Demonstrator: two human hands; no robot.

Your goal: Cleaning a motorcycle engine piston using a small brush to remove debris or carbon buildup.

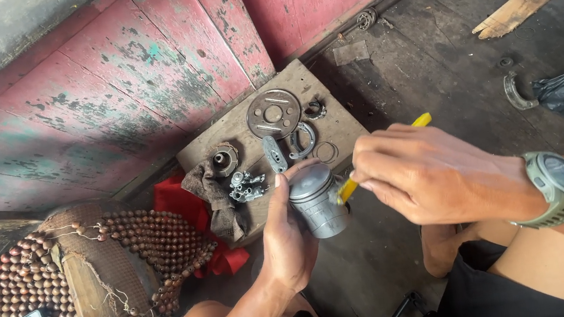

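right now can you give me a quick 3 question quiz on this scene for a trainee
1. True or false: the left hand holds a grey metal piston.
2. What colour is the handle of the tool in the right hand? A red, B yellow, C blue.
3. Fill in: the round drilled disc lies on a wooden ____.

Key: 1 true; 2 B; 3 board.
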